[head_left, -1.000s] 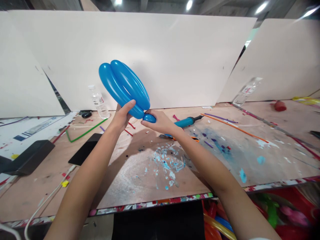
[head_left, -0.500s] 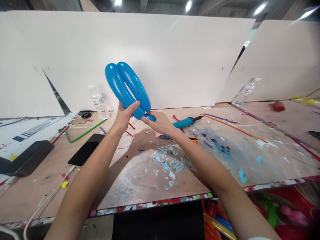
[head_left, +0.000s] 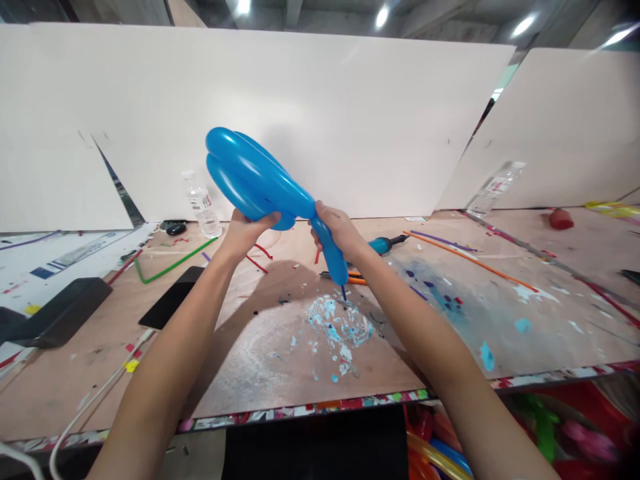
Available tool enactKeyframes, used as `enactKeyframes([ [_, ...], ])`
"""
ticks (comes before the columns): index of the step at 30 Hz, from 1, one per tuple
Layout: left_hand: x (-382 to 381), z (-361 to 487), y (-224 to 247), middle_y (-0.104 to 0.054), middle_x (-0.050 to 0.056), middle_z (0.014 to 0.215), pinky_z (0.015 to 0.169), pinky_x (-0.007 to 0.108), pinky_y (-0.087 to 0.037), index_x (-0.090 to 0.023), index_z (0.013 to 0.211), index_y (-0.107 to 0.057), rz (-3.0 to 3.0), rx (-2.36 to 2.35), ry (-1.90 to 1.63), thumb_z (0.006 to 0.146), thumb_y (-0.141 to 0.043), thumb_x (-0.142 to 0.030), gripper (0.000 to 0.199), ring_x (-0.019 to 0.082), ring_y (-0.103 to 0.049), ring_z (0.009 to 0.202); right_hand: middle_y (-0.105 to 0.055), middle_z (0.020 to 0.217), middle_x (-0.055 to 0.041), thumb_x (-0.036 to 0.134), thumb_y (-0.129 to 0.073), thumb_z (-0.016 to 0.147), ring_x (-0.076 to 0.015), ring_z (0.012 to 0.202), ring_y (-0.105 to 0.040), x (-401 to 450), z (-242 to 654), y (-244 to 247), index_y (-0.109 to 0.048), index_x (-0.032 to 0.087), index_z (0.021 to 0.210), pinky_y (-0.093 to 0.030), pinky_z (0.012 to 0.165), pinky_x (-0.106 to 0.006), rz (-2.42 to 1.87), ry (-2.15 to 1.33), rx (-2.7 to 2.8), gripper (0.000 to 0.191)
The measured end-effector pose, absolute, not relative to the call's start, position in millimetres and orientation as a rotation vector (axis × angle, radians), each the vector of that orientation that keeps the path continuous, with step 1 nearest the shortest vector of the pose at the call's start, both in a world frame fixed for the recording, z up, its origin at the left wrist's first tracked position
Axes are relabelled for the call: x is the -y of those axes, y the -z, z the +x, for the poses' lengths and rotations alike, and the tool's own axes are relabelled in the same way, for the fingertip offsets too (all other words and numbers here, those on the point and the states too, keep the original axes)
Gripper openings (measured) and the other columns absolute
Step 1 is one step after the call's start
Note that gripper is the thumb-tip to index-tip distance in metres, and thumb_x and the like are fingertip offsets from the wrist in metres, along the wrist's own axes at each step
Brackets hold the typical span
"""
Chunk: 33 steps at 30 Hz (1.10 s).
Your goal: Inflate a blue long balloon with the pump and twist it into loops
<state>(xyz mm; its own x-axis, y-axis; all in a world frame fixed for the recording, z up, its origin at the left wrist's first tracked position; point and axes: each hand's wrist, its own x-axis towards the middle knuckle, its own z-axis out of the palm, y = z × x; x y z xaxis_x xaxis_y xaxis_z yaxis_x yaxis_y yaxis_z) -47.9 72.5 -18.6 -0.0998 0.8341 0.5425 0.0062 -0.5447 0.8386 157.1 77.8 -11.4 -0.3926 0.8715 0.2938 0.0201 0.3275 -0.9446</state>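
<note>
A blue long twisting balloon (head_left: 250, 170), folded into loops, hangs in the air above the worktable between my hands. The loops point up and left; a straight tail section with a thin dark uninflated tip slants down to the right. My left hand (head_left: 247, 233) grips the underside of the loops, its thumb along the balloon. My right hand (head_left: 337, 230) is closed around the narrow twisted point where the tail leaves the loops. Behind my right wrist lies a blue hand pump (head_left: 383, 245), partly hidden, and below it orange-handled scissors (head_left: 356, 279).
On the paint-stained worktable (head_left: 240, 373) lie a phone (head_left: 173, 297) with a cable, a black box (head_left: 63, 310), a green strip (head_left: 175, 261) and an orange uninflated balloon (head_left: 475, 261). Plastic bottles (head_left: 201, 207) stand by the white panel (head_left: 375, 120). Coloured balloons (head_left: 445, 453) fill the space below right.
The blue balloon has turned, its loops now leaning further left. My right hand has moved right to the twist, and the tail section now shows pointing downward.
</note>
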Motion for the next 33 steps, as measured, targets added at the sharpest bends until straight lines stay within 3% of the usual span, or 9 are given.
enactKeyframes([
  [6,-67.6,-46.2,16.7,-0.072,0.008,0.105,0.093,0.050,-0.052,-0.017,0.103,-0.070,1.624,-1.061,-1.662,0.061,-0.082,-0.033,0.046,0.033,-0.064,0.104,-0.049,0.056,0.0013,0.072,-0.044,0.083,-0.0110,0.045,-0.050,-79.6,160.7,11.4,-0.046,0.021,0.071,-0.040,0.042,-0.024,-0.820,-0.974,1.717,0.053],
  [11,-69.0,-45.0,18.9,-0.073,0.006,0.101,0.092,0.051,-0.053,-0.018,0.099,-0.071,1.614,-1.049,-1.648,0.060,-0.082,-0.032,0.044,0.033,-0.065,0.101,-0.055,0.064,-0.0001,0.068,-0.052,0.082,-0.0121,0.054,-0.054,-79.8,156.3,15.5,-0.054,0.020,0.079,-0.045,0.046,-0.023,-0.912,-0.853,1.782,0.048],
  [14,-68.8,-46.2,18.4,-0.073,0.006,0.100,0.090,0.050,-0.054,-0.018,0.100,-0.071,1.616,-1.014,-1.590,0.059,-0.082,-0.031,0.044,0.032,-0.066,0.099,-0.057,0.069,0.0003,0.063,-0.058,0.080,-0.0128,0.058,-0.056,-80.0,156.0,17.3,-0.057,0.021,0.104,-0.046,0.047,-0.023,-0.935,-0.826,1.811,0.048],
  [16,-67.2,-50.3,16.8,-0.073,0.006,0.099,0.090,0.049,-0.054,-0.017,0.100,-0.071,1.634,-0.990,-1.519,0.059,-0.081,-0.030,0.044,0.032,-0.066,0.098,-0.058,0.071,0.0011,0.060,-0.061,0.079,-0.0128,0.057,-0.056,-78.6,157.4,16.9,-0.049,0.025,0.127,-0.047,0.046,-0.023,-0.916,-0.911,1.860,0.060],
  [18,-64.7,-56.6,14.9,-0.073,0.007,0.101,0.090,0.049,-0.054,-0.017,0.101,-0.071,1.668,-0.971,-1.413,0.060,-0.081,-0.030,0.045,0.032,-0.066,0.099,-0.059,0.074,0.0008,0.057,-0.060,0.081,-0.0127,0.058,-0.056,-76.5,159.7,15.5,-0.043,0.027,0.135,-0.048,0.046,-0.023,-0.866,-1.055,1.958,0.065],
  [23,-63.5,-61.9,17.2,-0.072,0.011,0.108,0.091,0.049,-0.053,-0.019,0.108,-0.070,1.659,-0.888,-1.231,0.052,-0.087,-0.029,0.060,0.034,-0.065,0.103,-0.059,0.077,0.0004,0.054,-0.060,0.082,-0.0123,0.061,-0.057,-74.6,164.3,12.8,-0.047,0.025,0.131,-0.048,0.047,-0.021,-0.816,-1.151,2.007,0.058],
  [29,-75.6,-25.3,30.4,-0.071,0.011,0.104,0.085,0.042,-0.055,-0.016,0.104,-0.065,1.467,-0.830,-1.660,0.047,-0.090,-0.032,0.065,0.031,-0.067,0.099,-0.058,0.075,0.0006,0.057,-0.062,0.080,-0.0134,0.061,-0.056,-72.4,156.9,14.1,-0.041,0.026,0.135,-0.049,0.046,-0.022,-0.861,-0.900,1.891,0.066],
  [33,-73.5,-14.8,29.7,-0.072,0.008,0.095,0.078,0.040,-0.057,-0.015,0.097,-0.066,1.453,-0.871,-1.777,0.051,-0.088,-0.033,0.054,0.027,-0.068,0.087,-0.061,0.079,-0.0008,0.056,-0.061,0.081,-0.0145,0.065,-0.059,-66.0,154.5,8.7,-0.043,0.026,0.129,-0.052,0.050,-0.024,-0.817,-1.022,1.835,0.059],
])
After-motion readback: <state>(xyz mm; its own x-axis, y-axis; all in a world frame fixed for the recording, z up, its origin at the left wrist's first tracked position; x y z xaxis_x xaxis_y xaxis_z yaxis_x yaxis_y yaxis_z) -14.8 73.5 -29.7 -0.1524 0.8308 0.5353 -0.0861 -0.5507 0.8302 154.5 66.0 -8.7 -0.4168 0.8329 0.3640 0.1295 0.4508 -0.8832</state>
